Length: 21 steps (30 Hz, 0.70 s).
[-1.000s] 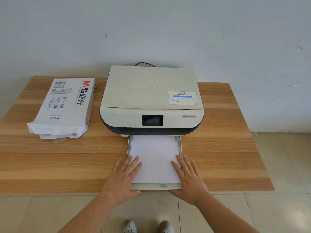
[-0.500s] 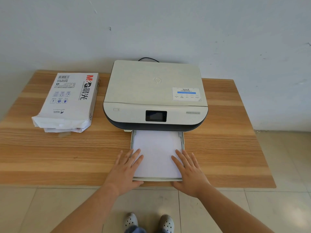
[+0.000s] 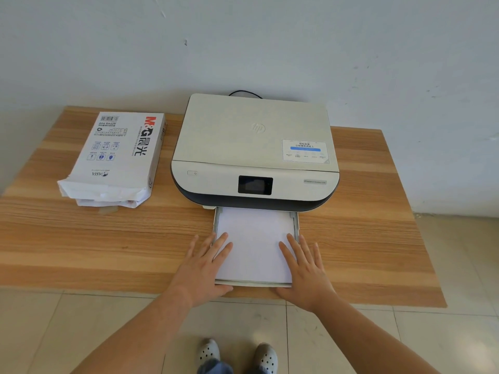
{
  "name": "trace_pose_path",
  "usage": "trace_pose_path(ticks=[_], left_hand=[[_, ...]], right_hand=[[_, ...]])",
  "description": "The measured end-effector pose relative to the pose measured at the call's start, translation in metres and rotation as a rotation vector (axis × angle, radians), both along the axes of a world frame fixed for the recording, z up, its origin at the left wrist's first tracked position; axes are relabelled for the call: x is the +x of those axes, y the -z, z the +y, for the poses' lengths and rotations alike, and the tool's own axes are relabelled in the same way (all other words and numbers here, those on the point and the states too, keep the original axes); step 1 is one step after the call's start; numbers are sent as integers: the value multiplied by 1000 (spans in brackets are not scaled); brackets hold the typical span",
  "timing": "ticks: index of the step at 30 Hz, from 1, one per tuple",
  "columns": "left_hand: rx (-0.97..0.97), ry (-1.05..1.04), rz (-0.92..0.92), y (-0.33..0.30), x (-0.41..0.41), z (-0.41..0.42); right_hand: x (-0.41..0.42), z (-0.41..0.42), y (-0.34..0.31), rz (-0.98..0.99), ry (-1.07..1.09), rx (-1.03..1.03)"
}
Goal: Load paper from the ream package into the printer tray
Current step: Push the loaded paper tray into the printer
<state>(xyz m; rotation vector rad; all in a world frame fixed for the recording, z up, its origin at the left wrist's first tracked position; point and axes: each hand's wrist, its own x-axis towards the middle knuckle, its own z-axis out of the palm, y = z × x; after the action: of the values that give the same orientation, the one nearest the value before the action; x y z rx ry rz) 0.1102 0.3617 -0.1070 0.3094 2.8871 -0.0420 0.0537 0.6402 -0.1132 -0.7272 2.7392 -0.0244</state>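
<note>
Wooden table (image 3: 81, 238) — both hands flat on paper (image 3: 255, 244) — tray (image 3: 296, 225) out

Head camera looks forward and down, near, over the table (image 3: 81, 238).

From my remote seat I see a wooden table (image 3: 81, 247) with banded light and dark grain running across, its far edge against a pale wall (image 3: 270, 44). That wall carries a few small scuffs and dark specks, one near twelve o'clock and more toward two o'clock. A black cable (image 3: 244, 93) arcs above the table's back edge at twelve o'clock, touching the wall line. Below the table's near edge lies a beige tiled floor (image 3: 459, 265), which also shows at three o'clock. At six o'clock I can make out two light perforated clogs (image 3: 266, 357) side by side on the tiles, with a bit of blue fabric (image 3: 216, 367) between them.
</note>
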Motion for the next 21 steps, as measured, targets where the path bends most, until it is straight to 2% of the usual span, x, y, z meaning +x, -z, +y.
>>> trace_pose_path(ticks=[21], left_hand=[[43, -67, 38, -15, -31, 0]], right_hand=[[-28, -10, -14, 25, 20, 34]])
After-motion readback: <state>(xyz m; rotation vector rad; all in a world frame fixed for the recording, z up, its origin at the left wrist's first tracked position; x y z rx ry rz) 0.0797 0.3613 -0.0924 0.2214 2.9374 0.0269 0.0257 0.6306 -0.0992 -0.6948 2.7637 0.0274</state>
